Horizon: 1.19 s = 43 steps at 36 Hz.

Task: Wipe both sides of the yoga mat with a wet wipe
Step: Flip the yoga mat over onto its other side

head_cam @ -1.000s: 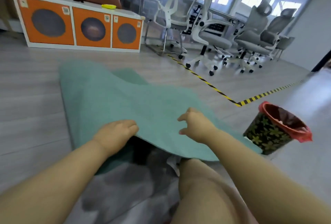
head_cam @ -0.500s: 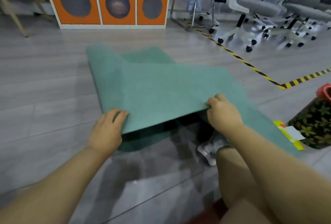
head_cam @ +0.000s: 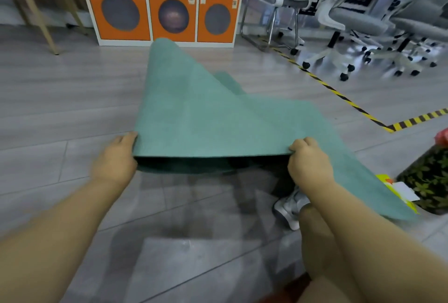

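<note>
The green yoga mat (head_cam: 201, 118) is folded over on the grey floor, its near edge lifted off the ground and its fold running up to a peak toward the orange cabinet. My left hand (head_cam: 116, 159) grips the near left corner of that raised edge. My right hand (head_cam: 309, 159) pinches the near right corner, fingers curled over the top. The mat's lower layer shows dark beneath the lifted edge. A yellow wet wipe pack (head_cam: 397, 187) lies by the mat's right corner. No loose wipe is in view.
A floral bin (head_cam: 429, 176) with a red liner stands at the right. An orange-fronted cabinet (head_cam: 167, 11) lines the far wall, office chairs (head_cam: 344, 16) crowd the back right, and yellow-black tape (head_cam: 339, 94) crosses the floor. My knee (head_cam: 315, 242) and a silver shoe (head_cam: 291, 208) are near right.
Both hands have spread apart to the mat's near corners and lifted the edge higher. The fold has risen into a taller peak toward the cabinet.
</note>
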Tool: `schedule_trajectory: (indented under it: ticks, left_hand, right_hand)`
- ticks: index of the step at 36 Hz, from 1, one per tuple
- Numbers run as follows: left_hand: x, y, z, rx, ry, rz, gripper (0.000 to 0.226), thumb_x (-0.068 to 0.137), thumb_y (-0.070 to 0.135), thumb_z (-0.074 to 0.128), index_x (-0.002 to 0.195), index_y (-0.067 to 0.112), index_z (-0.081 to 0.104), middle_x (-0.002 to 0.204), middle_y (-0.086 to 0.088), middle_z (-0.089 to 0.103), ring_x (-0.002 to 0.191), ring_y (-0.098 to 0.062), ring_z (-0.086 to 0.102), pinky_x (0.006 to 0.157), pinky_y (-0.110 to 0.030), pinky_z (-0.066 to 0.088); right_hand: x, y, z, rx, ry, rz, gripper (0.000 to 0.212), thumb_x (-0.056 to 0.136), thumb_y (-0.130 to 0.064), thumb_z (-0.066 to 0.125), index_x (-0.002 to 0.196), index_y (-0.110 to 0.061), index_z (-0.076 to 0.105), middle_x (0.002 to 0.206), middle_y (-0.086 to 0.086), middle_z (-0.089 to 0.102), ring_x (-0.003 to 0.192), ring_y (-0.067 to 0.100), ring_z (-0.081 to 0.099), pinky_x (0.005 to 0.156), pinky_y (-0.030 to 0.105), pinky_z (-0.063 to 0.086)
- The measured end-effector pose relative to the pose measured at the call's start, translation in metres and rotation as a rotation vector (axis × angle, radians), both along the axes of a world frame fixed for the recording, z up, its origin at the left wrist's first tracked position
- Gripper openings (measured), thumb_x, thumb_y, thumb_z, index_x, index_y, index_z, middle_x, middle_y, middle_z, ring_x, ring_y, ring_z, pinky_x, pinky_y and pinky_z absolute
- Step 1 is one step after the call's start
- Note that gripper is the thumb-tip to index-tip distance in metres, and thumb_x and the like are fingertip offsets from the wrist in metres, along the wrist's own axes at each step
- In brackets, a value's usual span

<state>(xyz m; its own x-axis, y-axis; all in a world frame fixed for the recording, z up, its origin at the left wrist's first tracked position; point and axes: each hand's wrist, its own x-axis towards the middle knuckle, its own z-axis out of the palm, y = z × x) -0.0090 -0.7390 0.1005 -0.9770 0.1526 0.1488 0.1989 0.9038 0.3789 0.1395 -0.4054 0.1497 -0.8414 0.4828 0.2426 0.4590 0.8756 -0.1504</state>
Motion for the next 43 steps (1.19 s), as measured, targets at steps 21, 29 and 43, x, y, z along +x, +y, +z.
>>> schedule_trajectory:
  ticks: [21, 29, 43]
  left_hand:
    - [-0.001, -0.006, 0.190, -0.112, 0.818, -0.500, 0.038, 0.073, -0.001, 0.056, 0.108, 0.013, 0.056, 0.100, -0.019, 0.066, 0.073, -0.041, 0.065, 0.054, -0.047, 0.055]
    - [0.036, -0.009, 0.099, -0.060, 0.257, -0.130, 0.047, 0.088, 0.008, 0.047, 0.131, 0.027, 0.044, 0.129, -0.004, 0.047, 0.104, -0.036, 0.054, 0.078, -0.042, 0.048]
    - [-0.017, 0.004, 0.152, 0.060, 0.430, -0.052, 0.043, 0.086, -0.001, 0.043, 0.124, 0.014, 0.057, 0.110, -0.021, 0.061, 0.097, -0.042, 0.056, 0.078, -0.045, 0.049]
  right_hand:
    - [-0.054, -0.134, 0.134, 0.021, 0.525, 0.386, 0.019, 0.089, -0.009, 0.052, 0.101, -0.004, 0.065, 0.092, 0.016, 0.050, 0.071, 0.042, 0.053, 0.057, 0.043, 0.044]
    - [-0.044, -0.100, 0.120, 0.246, 0.506, 0.487, 0.020, 0.055, 0.015, 0.055, 0.071, 0.002, 0.060, 0.073, 0.018, 0.050, 0.037, 0.035, 0.040, 0.033, 0.027, 0.029]
    - [0.030, -0.048, 0.128, 0.199, 0.030, 0.028, 0.016, 0.088, -0.021, 0.053, 0.100, -0.011, 0.055, 0.104, 0.006, 0.050, 0.084, 0.034, 0.059, 0.058, 0.032, 0.039]
